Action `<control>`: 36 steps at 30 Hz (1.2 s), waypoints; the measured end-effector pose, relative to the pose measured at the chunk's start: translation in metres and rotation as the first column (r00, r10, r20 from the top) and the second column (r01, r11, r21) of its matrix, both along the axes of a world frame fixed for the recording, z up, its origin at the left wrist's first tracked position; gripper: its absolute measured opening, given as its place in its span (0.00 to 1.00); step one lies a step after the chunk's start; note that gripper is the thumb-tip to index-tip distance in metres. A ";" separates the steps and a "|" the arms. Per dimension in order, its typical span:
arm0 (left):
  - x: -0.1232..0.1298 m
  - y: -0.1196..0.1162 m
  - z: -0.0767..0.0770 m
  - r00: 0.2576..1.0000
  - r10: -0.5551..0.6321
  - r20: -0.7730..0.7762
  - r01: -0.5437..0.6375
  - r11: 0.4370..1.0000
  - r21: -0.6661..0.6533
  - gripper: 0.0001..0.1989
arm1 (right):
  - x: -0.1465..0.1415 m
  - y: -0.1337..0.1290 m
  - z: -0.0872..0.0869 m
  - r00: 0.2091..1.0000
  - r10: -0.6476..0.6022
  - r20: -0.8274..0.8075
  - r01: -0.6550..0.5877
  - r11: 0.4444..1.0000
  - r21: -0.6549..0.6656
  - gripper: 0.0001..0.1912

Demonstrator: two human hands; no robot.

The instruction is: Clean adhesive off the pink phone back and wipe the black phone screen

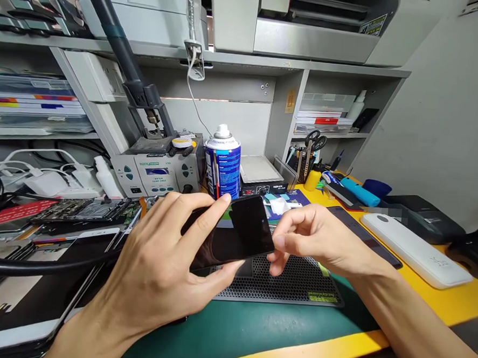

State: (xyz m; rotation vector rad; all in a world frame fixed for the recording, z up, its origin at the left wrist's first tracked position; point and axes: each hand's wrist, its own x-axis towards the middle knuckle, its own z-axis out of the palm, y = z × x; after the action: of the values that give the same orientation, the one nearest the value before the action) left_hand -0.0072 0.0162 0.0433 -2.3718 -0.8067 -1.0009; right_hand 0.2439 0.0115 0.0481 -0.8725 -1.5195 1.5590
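A black smartphone (248,228) with a glossy dark screen is held up over the bench, tilted. My left hand (173,256) grips it from the left, fingers along the top edge and thumb along the lower edge. At the phone's right end is my right hand (304,239), its fingers curled in and touching the lower right corner. Whether those fingertips pinch anything else is hidden. Beneath the phone lies a black perforated pad (289,284) on a green mat (254,331).
Behind the phone stand a blue spray can (223,167), a grey soldering station (158,171) and a small heating plate (261,172). Phone parts and boards (87,213) crowd the left. A white power bank (413,249) and a dark phone (365,235) lie right on the yellow bench (458,306).
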 end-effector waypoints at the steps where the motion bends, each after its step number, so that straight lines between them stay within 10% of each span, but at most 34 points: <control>1: 0.000 0.000 0.000 1.000 -0.008 0.006 0.008 1.000 -0.007 0.32 | 0.000 0.000 0.000 1.000 0.006 -0.005 -0.006 1.000 -0.004 0.06; 36: 0.001 -0.003 -0.001 0.997 -0.056 0.043 0.059 0.996 -0.073 0.33 | 0.000 -0.010 0.005 0.998 0.052 -0.042 -0.056 0.992 -0.110 0.06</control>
State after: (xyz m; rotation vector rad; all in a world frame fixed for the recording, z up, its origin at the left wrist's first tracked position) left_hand -0.0060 0.0135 0.0420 -2.4576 -0.8079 -1.0633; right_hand 0.2440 0.0018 0.0529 -0.8639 -1.4504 1.7039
